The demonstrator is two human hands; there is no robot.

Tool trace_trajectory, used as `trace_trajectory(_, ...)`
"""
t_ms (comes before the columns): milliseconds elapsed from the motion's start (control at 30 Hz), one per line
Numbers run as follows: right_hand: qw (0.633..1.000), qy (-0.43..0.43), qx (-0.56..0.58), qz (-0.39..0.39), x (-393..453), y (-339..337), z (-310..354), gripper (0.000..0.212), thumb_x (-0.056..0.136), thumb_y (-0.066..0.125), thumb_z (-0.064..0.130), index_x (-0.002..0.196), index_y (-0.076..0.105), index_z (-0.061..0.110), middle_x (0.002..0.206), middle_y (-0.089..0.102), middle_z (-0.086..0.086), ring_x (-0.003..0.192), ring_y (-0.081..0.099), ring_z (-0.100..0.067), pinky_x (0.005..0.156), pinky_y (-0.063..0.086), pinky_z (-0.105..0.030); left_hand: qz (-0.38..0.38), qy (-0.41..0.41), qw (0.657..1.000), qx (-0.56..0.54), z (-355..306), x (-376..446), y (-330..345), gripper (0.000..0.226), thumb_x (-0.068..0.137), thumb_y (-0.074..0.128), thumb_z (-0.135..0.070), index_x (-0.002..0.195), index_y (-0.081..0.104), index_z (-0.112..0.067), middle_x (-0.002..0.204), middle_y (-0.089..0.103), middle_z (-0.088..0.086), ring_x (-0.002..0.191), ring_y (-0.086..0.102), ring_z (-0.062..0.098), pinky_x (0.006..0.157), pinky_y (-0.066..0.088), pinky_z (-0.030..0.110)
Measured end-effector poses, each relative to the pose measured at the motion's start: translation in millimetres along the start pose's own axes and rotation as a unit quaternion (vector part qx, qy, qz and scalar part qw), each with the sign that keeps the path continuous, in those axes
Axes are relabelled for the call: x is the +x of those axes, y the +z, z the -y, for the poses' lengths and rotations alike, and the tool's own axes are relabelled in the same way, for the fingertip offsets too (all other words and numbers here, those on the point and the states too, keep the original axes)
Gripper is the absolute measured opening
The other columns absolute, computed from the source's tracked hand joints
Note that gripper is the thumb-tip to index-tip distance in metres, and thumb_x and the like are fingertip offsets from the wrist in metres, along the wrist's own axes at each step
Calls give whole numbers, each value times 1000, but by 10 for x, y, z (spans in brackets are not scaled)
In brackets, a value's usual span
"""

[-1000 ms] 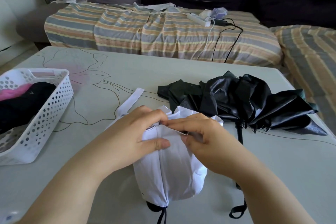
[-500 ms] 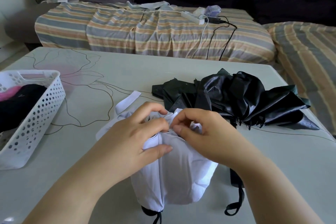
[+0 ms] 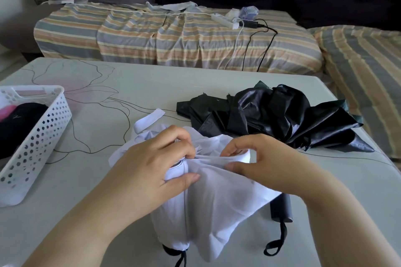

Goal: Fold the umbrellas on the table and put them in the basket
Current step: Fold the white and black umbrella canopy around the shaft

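Both hands on the white umbrella [image 3: 208, 206], which lies on the table [image 3: 217, 84] near its front edge, handle end toward the camera. Left hand [image 3: 152, 165] wraps the rolled canopy's left side near the far end, thumb pressed flat on the fabric, fingers curled over the top. Right hand [image 3: 260, 158] pinches a fold of white fabric between thumb and fingers, pulling it taut across to the right; loose canopy fans out below the pinch. White closure strap [image 3: 149, 119] sticks out beyond the left hand, lying flat on the table. Black wrist loop at the near end, partly cut off by the frame edge.

Black umbrella [image 3: 273, 119] lies unfolded and crumpled just behind the right hand, its grey handle [image 3: 281, 208] poking out from under the white fabric, touching it. White basket [image 3: 36, 143] at the left edge, well apart from the hands, holds dark and pink items, probably folded umbrellas, hard to tell.
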State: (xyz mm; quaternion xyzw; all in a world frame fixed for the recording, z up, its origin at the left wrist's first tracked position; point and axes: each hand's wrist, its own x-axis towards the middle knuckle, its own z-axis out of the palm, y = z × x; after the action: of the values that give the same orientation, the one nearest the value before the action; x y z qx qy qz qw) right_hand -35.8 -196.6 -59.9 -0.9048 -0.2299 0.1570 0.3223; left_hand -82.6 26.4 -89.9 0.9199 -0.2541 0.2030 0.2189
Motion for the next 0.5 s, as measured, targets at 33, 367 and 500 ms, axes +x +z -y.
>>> trace_trajectory(33, 1000, -14, 8, -5, 9, 31, 27, 15, 85, 68, 30, 80, 66, 43, 94, 62, 31, 93, 52, 17, 74, 37, 0, 3, -2, 1000, 1, 3, 2, 3, 19, 81, 52, -50, 88, 48, -33, 100, 49, -19, 71, 46, 5, 60, 38, 22)
trace_trajectory(367, 965, -152, -109, -184, 170, 151, -40, 12, 83, 60, 24, 84, 71, 19, 69, 49, 24, 79, 46, -3, 80, 34, -15, -9, -20, 1000, 7, -7, 10, 37, 16, 80, 51, -47, 88, 50, -33, 95, 45, -17, 60, 42, 8, 45, 45, 29)
trace_trajectory(500, 972, -73, -15, -223, 57, 27, -74, 6, 83, 65, 33, 88, 62, 30, 87, 58, 17, 90, 53, 1, 77, 39, -7, -24, -25, 999, 17, 15, -10, 19, 17, 80, 52, -47, 86, 50, -31, 96, 46, -13, 62, 35, 4, 44, 43, 28)
